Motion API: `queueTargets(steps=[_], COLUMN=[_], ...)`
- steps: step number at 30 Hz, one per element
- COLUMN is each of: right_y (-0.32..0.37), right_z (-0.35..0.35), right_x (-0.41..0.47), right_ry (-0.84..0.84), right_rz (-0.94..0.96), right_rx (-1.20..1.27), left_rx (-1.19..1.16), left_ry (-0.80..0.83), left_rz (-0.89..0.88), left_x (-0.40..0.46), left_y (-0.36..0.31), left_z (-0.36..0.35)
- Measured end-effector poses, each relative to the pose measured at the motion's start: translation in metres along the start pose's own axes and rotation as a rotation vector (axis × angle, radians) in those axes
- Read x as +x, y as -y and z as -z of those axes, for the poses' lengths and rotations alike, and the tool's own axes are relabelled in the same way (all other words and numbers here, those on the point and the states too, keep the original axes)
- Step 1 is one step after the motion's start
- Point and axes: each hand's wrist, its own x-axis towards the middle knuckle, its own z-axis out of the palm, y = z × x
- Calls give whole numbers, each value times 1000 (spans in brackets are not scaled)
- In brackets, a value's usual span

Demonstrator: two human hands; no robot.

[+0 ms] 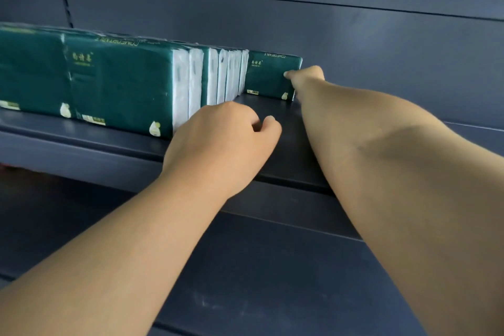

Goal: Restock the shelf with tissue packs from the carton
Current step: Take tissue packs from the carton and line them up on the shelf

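R hand grips the far-right tissue pack upright at the shelf back; L hand curled, holding nothing, beside the row. Risk, imo: pack tips once let go w/ nothing on its right. Carton not in view.

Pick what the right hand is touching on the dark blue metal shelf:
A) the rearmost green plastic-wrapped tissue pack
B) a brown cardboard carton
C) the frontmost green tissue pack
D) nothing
A: the right hand holds the right edge of the rearmost green plastic-wrapped tissue pack, far back on the dark blue metal shelf.
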Motion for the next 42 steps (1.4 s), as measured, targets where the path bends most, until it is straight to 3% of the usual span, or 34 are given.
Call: queueTargets(steps=[4, 7, 12, 16, 22, 25, 32, 42], right_y=[-5, -8, -2, -15, -58, -96, -241, -433], right_z=[14, 32, 66, 94, 111, 104, 64, 34], right_x=[-14, -40, -130, -220, -334, -383, -486, -613], right_ry=[-28, -81, -119, -123, -39, 28, 184, 483], right_rz=[-56, -49, 177, 333, 377, 317, -21, -755], right_rx=[84, 9, -182, -112, -15, 1, -145, -438], left_rx=[-3, -5, -90, -200, -112, -154, -9, 75], left_ry=[-1, 25, 36, 51, -38, -15, 213, 903], left_rz=[11, 24, 50, 5, -188, -245, -115, 218], left_x=[0, 0, -7, -29, -107, -180, -357, -567], left_y=[-1, -3, -7, -12, -14, 6, 81, 168], left_z=[2, 4, 12, 32, 53, 48, 1, -51])
